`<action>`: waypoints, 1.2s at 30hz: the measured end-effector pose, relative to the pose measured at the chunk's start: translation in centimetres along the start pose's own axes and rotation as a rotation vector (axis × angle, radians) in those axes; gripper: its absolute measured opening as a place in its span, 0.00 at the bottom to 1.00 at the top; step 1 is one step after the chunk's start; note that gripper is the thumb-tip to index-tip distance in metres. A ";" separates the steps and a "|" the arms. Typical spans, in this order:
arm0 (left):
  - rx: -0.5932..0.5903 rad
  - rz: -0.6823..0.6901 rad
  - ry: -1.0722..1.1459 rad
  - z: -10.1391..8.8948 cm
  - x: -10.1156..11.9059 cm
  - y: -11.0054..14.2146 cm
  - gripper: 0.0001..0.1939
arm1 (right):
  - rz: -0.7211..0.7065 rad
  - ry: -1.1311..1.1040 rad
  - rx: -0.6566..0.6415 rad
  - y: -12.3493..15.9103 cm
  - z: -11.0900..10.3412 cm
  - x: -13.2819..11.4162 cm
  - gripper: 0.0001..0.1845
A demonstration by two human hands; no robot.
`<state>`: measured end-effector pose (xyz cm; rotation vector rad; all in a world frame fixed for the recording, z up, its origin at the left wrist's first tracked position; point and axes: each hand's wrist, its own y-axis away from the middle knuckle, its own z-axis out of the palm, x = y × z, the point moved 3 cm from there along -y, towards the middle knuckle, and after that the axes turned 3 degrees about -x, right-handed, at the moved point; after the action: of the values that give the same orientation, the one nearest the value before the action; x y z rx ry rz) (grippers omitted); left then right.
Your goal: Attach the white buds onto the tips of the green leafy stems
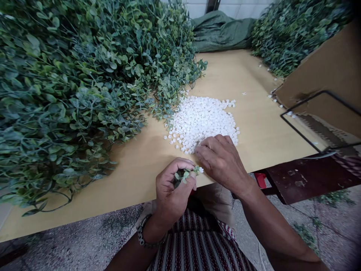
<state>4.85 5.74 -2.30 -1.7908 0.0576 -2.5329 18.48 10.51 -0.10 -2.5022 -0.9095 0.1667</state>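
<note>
A: In the head view, how would the sprig behave in the fingers?
B: I judge it very light, with a stem that bends and small leaves that give way easily. It looks rather dry, so I do not expect it to slip much. The tip is perhaps the delicate part, so it is better to pinch the stem just below it.
A: And the white pieces?
B: They seem light and rather hard, and so small that they could roll away. One should take each by its rim, with two fingertips.
A: How are the hands?
B: The left hand is curled, its thumb and fingers closed around the sprig. The right hand has its fingers bent together at the near edge of the white pile. Whether it pinches a piece, I cannot tell.
A: Where is the sprig, and how does it look?
B: It is at the near edge of the table, between the pile and the person's body. Its leaves are small, rounded and green, and a white tip points toward the right hand. The loose pieces are round and white, beside the large leafy heap.
</note>
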 end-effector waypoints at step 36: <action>-0.168 0.268 -0.212 0.2 1.1 -0.2 0.04 | 0.173 -1.292 0.068 2.0 -1.5 -0.2 0.05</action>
<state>4.69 5.88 -1.19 -1.9476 0.4816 -2.2006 19.85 8.48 0.26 -2.2064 -1.0267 1.9513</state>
